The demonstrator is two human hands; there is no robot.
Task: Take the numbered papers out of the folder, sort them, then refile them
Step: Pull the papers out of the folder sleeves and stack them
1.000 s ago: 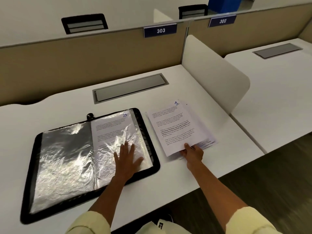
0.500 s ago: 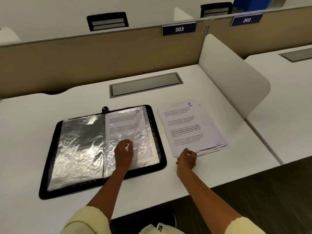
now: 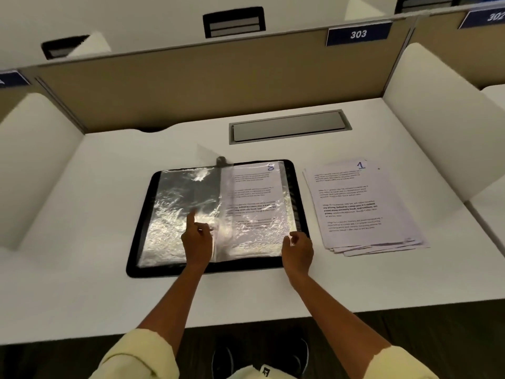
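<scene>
- The white counter [image 3: 82, 269] carries everything, walled by a tan partition [image 3: 191, 86] with a "303" label [image 3: 358, 34] and white side dividers [image 3: 437, 119].
- A grey cable hatch [image 3: 289, 127] sits flush in the counter beyond the folder.
- The black-edged folder [image 3: 134, 242] lies open and flat in the middle, its clear sleeves glaring; a printed sheet marked "8" [image 3: 257, 192] shows in the right-side sleeve.
- A loose stack of papers [image 3: 355, 209], the top one marked "1", lies just beside the folder's right edge, not touching it.
- A clear sleeve [image 3: 216, 165] stands raised near the spine, blurred.
- The left hand [image 3: 196, 242] rests on the sleeves near the spine, forefinger pointing, other fingers curled; whether they pinch the raised sleeve, I cannot tell.
- The right hand [image 3: 297, 250] pinches the lower right corner of the "8" sleeve.
</scene>
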